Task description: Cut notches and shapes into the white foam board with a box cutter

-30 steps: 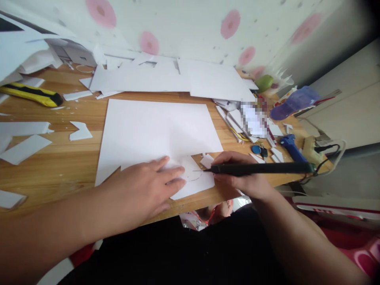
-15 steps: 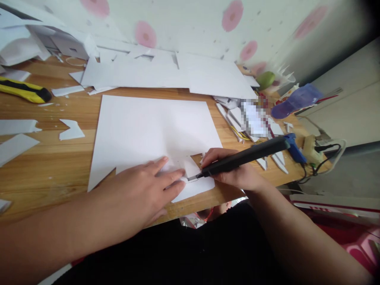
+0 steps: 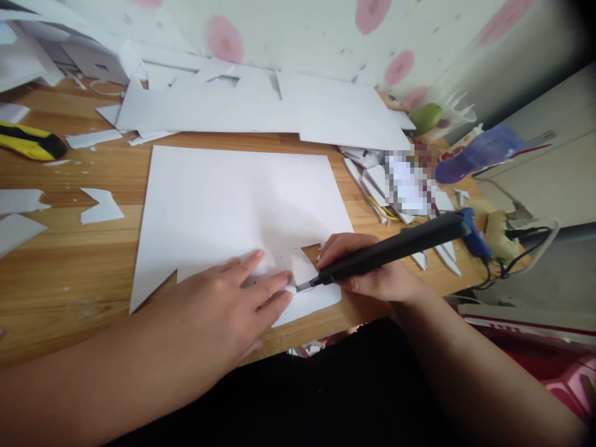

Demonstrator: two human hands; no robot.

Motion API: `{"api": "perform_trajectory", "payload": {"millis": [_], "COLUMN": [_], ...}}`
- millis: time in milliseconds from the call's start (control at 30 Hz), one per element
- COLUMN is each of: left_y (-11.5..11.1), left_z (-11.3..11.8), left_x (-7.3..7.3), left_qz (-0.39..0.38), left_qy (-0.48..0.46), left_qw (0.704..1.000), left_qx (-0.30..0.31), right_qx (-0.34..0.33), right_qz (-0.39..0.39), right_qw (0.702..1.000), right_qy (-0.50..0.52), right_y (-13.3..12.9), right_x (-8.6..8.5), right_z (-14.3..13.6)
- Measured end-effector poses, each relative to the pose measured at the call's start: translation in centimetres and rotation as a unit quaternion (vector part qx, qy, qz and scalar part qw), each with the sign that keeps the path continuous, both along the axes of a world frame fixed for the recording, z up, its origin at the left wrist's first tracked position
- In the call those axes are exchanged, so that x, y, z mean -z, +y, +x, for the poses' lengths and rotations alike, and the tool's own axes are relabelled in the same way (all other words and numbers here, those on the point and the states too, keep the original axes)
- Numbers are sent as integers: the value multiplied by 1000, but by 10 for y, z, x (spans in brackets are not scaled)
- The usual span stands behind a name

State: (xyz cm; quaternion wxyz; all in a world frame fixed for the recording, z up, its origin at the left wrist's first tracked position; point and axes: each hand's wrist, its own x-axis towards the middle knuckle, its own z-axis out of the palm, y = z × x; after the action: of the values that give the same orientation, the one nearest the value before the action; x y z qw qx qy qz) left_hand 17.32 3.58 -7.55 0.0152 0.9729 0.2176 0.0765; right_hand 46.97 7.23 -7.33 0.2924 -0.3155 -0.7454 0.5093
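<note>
A large white foam board or card sheet point(image 3: 223, 198) lies flat on the wooden table, with notches cut into its near side. My left hand point(image 3: 233, 298) rests on the sheet near its front edge, fingers spread and pressing down. In my right hand point(image 3: 367, 267) is a black utility knife point(image 3: 395, 248), gripped with the handle pointing up to the right. Its blade tip meets the sheet just right of my left fingertips, beside a small cut flap point(image 3: 298, 270). Part of the front edge is hidden under my left hand.
A yellow and black utility knife point(image 3: 32, 141) and white offcuts point(image 3: 100, 206) lie at the left. White sheets point(image 3: 209, 108) are stacked along the wall. At the right are a blue glue gun point(image 3: 475, 233), a power strip point(image 3: 497, 236), a purple bottle point(image 3: 479, 155) and a green fruit point(image 3: 426, 118).
The camera view has shifted slightly. Both hands keep nearly the same place on the sheet, and the knife blade stays in contact near the left fingertips.
</note>
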Motion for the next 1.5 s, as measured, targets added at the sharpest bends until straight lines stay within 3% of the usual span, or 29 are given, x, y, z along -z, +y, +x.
{"api": "perform_trajectory", "payload": {"millis": [200, 600, 867, 1067, 1500], "left_y": [-1, -3, -3, 0, 1], "left_z": [0, -4, -8, -10, -6], "left_x": [-1, 1, 7, 6, 11], "left_qz": [-4, 23, -47, -48, 31], "left_qy": [-1, 6, 30, 41, -13], "left_qw": [1000, 1000, 998, 998, 999], "left_qx": [-9, 6, -11, -10, -1], "right_qx": [5, -1, 1, -19, 63], "right_qz": [-19, 3, 3, 31, -45], "right_qw": [999, 1000, 1000, 999, 997], "right_qy": [37, -7, -6, -2, -5], "right_y": [1, 2, 9, 18, 23], "right_x": [3, -1, 4, 5, 12], "right_z": [3, -1, 7, 19, 29]}}
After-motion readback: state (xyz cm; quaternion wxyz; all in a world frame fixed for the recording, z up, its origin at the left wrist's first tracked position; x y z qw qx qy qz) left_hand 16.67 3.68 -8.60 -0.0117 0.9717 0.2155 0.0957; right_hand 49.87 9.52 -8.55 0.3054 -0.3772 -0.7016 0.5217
